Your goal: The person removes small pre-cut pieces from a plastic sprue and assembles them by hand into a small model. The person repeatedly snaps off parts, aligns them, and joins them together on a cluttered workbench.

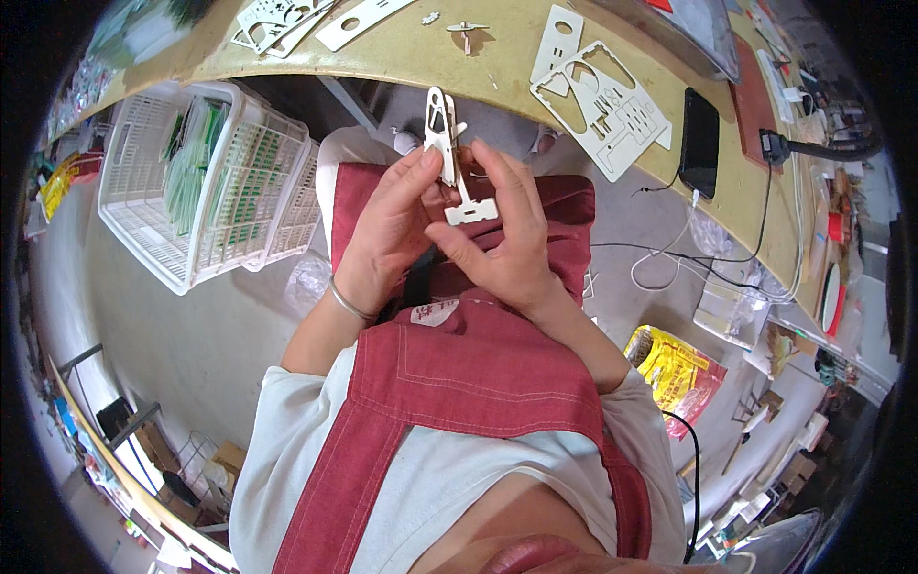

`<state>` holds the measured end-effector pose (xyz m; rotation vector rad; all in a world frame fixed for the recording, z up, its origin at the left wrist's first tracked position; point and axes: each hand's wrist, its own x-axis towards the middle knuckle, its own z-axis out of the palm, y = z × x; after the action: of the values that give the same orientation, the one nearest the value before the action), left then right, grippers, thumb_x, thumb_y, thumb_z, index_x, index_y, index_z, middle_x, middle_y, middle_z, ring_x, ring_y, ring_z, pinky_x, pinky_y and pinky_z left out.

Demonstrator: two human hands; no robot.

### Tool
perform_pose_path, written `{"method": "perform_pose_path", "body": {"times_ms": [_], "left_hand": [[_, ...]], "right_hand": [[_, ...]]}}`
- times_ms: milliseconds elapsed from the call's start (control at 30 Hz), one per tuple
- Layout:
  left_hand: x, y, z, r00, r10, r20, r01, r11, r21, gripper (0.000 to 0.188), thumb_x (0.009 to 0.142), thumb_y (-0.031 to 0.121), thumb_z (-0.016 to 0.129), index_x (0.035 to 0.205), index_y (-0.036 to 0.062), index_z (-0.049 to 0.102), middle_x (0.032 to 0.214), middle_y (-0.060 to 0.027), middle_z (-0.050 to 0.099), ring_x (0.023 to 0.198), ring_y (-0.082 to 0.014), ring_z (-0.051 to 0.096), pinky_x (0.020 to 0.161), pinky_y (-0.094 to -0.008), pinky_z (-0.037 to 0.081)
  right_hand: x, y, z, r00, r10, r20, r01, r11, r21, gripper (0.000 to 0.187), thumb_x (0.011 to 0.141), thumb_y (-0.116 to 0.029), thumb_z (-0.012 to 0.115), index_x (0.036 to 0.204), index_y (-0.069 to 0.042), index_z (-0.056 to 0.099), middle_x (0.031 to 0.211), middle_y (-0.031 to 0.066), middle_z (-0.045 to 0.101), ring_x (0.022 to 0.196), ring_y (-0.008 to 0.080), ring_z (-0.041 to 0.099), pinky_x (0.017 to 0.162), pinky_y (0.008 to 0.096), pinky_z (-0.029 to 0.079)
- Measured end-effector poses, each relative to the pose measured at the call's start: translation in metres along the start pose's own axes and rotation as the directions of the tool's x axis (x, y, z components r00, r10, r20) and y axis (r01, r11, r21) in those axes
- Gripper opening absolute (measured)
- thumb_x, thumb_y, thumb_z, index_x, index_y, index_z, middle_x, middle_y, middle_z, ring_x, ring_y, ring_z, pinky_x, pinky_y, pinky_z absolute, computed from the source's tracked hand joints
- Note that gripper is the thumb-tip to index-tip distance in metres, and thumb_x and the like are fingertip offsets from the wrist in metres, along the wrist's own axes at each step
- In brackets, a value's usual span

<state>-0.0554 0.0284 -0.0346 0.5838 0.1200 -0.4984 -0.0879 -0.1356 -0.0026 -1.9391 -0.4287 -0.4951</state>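
Note:
A pale model built from thin cut-out pieces (440, 120) stands upright between my hands, above my lap. It has a long, slotted upper body and a wider flat foot (473, 211) at its lower end. My left hand (397, 206) is closed round the body, the thumb pressed on its front. Beside the foot, my right hand (512, 230) has its thumb and fingers apart; the fingertips come close to the model's stem. Some of the left fingers are hidden behind the piece.
Punched-out pale sheets (622, 124) lie on the worktable (382, 57), near a small assembled piece (466, 34). A black phone (700, 143) with a white cable sits at right. White plastic baskets (206, 249) stand left; a yellow-and-red bag (669, 368) lies on the floor at right.

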Motion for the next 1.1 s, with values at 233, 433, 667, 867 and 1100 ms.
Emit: {"method": "perform_pose_path", "body": {"times_ms": [233,433,667,867,1100], "left_hand": [[-0.003,-0.003,0.010,0.990,0.138,0.040,-0.140,0.988,0.060,0.033,0.105,0.027,0.070,0.129,0.0045,0.071,0.118,-0.0056,0.075,0.097,-0.0129,0.069,0.087,-0.0316,0.057],[0.000,-0.001,0.008,0.983,0.185,-0.009,-0.182,0.974,0.134,0.030,0.103,0.024,0.073,0.125,0.0037,0.072,0.112,-0.0052,0.075,0.086,-0.0118,0.067,0.078,-0.0284,0.056],[-0.003,-0.002,0.011,0.983,0.184,-0.011,-0.173,0.942,0.287,0.026,0.102,0.023,0.075,0.119,0.0028,0.075,0.105,-0.0041,0.077,0.082,-0.0085,0.065,0.074,-0.0246,0.052],[-0.003,-0.008,0.011,0.972,0.232,-0.034,-0.211,0.928,0.307,0.025,0.101,0.021,0.076,0.119,0.0032,0.076,0.105,-0.0024,0.078,0.087,-0.0077,0.067,0.077,-0.0233,0.052],[-0.002,-0.007,0.008,0.968,0.249,-0.011,-0.233,0.919,0.319,0.033,0.103,0.013,0.071,0.131,-0.0028,0.068,0.129,-0.0147,0.072,0.113,-0.0223,0.071,0.099,-0.0377,0.058]], "right_hand": [[-0.008,0.007,0.020,0.920,0.381,-0.089,-0.276,0.794,0.542,0.037,0.097,-0.010,0.075,0.129,0.004,0.063,0.120,0.0112,0.064,0.112,0.0183,0.062,0.097,0.0325,0.050],[-0.015,0.009,0.006,0.928,0.369,-0.045,-0.315,0.844,0.435,0.014,0.096,-0.003,0.072,0.103,0.002,0.061,0.103,0.0056,0.064,0.097,0.0132,0.063,0.087,0.0279,0.051],[0.004,0.002,-0.001,0.823,0.567,0.035,-0.352,0.461,0.815,0.012,0.102,-0.006,0.070,0.110,0.001,0.066,0.097,0.0014,0.068,0.086,0.0069,0.064,0.080,0.0233,0.054],[0.006,-0.006,0.001,0.810,0.585,0.047,-0.434,0.543,0.719,0.014,0.102,-0.006,0.071,0.112,0.003,0.068,0.101,0.0042,0.072,0.093,0.0086,0.067,0.084,0.0246,0.055],[0.006,-0.004,0.002,0.755,0.630,0.183,-0.470,0.323,0.822,0.022,0.104,-0.008,0.068,0.119,0.007,0.070,0.109,0.0086,0.075,0.099,0.0105,0.069,0.092,0.0266,0.054]]}}
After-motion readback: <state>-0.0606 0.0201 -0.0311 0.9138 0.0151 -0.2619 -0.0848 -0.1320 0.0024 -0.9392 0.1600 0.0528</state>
